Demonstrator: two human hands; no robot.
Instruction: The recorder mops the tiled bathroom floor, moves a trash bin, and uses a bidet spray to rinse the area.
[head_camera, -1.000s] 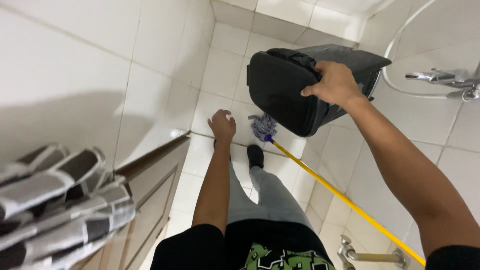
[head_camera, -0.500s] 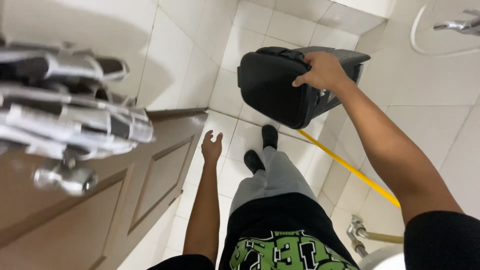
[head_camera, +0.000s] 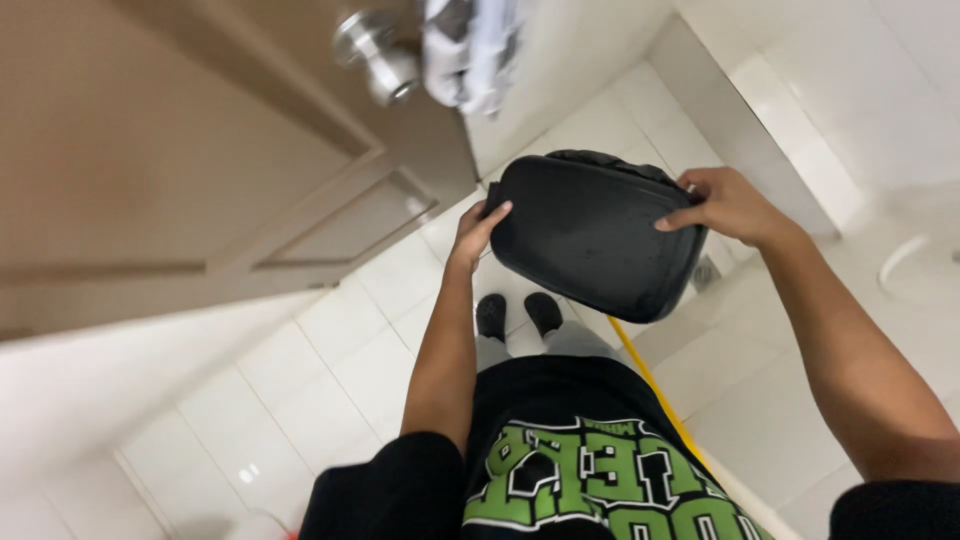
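A black plastic bin (head_camera: 590, 235) is held in the air in front of me, its flat bottom turned toward the camera. My right hand (head_camera: 725, 205) grips its rim on the right side. My left hand (head_camera: 478, 232) presses against its left edge. Below the bin I see my two feet in dark socks (head_camera: 518, 313) on white floor tiles. A yellow mop handle (head_camera: 650, 385) runs along the floor beside my right leg.
A brown wooden door (head_camera: 200, 170) with a round metal knob (head_camera: 380, 60) stands at the left. Striped cloth (head_camera: 470, 45) hangs near the knob. White tiled walls (head_camera: 830, 90) close in on the right. A floor drain (head_camera: 705, 272) shows just past the bin.
My left hand has risen from beside my leg to the bin's left edge. The bin has turned so its bottom faces me. My view has swung toward the door.
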